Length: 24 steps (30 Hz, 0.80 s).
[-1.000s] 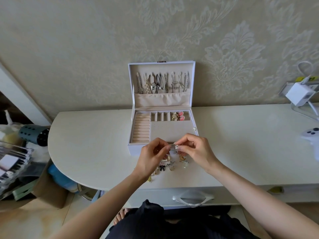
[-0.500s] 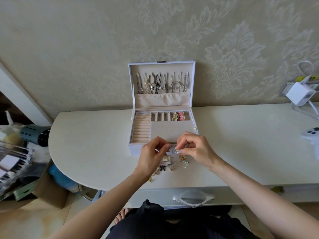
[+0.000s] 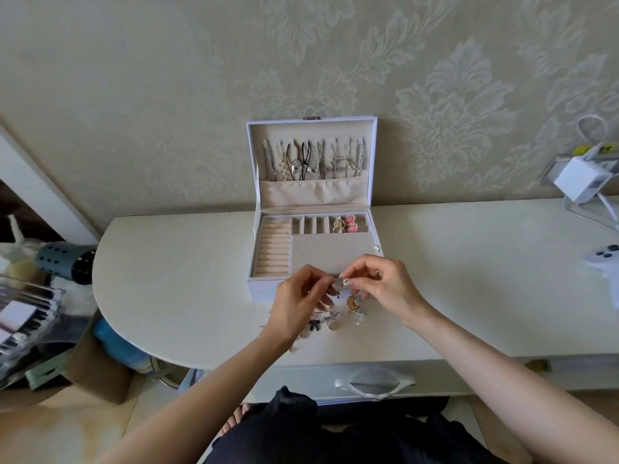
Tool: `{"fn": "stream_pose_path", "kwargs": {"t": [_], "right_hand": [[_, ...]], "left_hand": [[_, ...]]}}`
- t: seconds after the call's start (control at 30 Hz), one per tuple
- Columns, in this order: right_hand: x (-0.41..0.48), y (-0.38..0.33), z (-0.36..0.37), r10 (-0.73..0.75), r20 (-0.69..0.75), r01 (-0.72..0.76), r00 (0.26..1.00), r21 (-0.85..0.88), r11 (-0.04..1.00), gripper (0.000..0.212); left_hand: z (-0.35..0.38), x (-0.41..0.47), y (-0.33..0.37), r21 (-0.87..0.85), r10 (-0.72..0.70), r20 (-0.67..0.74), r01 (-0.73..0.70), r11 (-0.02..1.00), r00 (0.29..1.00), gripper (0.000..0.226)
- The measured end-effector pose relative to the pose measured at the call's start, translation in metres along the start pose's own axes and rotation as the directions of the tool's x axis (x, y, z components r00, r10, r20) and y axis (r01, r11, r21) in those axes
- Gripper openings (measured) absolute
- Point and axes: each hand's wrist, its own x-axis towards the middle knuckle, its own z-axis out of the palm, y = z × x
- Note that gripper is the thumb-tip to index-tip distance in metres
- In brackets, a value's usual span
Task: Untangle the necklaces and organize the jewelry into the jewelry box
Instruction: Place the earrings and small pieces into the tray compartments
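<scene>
The left hand (image 3: 297, 308) and right hand (image 3: 388, 289) meet just above the front wall of the jewelry box (image 3: 264, 291). The fingers (image 3: 358, 270) of both hands are pressed together at the tips, pinching a small silvery piece (image 3: 338, 283) between them; it is too small to tell what kind it is. The box stands open at the back middle of the tabletop (image 3: 187, 279), against the wall. The loose jewelry (image 3: 335, 318) lies just below the hands, near the tabletop's front edge.

The likeliest slip is the piece itself. It is tiny and looks like smooth metal, so if the pinch loosens it could drop into the pile and snag there, or bounce off the front edge. A hard pull could bend a fine hook or wire. The left wrist hangs right over the pile and could sweep pieces off the tabletop.

The box is white and smooth outside, with a soft beige lining. Its left side holds ridged ring rolls (image 3: 273, 251), and beside them is a flat pad (image 3: 331, 254) dotted with small holes. Two glossy pink pieces (image 3: 350, 226) sit in a back compartment. In the lid, thin necklaces (image 3: 315, 159) hang straight above a gathered fabric pocket (image 3: 311, 193); one carries a shiny bow shape. The pile shows clear round drops, a dark bow and a gold disc.
</scene>
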Motion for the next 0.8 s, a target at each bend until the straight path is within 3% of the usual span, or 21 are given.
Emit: {"fn": "stream_pose_path", "kwargs": {"t": [0.13,0.27,0.53,0.7,0.8], "right_hand": [[0.001,0.000,0.001,-0.052,0.015,0.052,0.999,-0.024,0.998,0.025],[0.002,-0.002,0.000,0.005,0.005,-0.005,1.000,0.029,1.000,0.021],[0.003,0.003,-0.003,0.003,-0.055,0.001,0.998,0.068,0.998,0.017],[0.003,0.004,-0.004,-0.026,-0.122,0.033,0.992,0.054,0.998,0.018],[0.002,0.004,-0.005,-0.021,-0.122,0.029,0.992,0.067,0.997,0.015]], "left_hand": [[0.001,0.001,0.002,0.020,0.015,-0.017,-0.015,1.000,1.000,0.011],[0.000,0.001,0.001,0.059,0.076,-0.027,-0.074,0.996,0.997,0.009],[-0.004,0.000,-0.006,0.118,0.262,0.039,-0.265,0.957,0.964,0.004],[-0.004,0.000,-0.019,0.314,0.418,0.117,-0.433,0.845,0.901,0.001],[-0.006,0.001,-0.033,0.469,0.430,0.157,-0.450,0.760,0.889,0.009]]}}
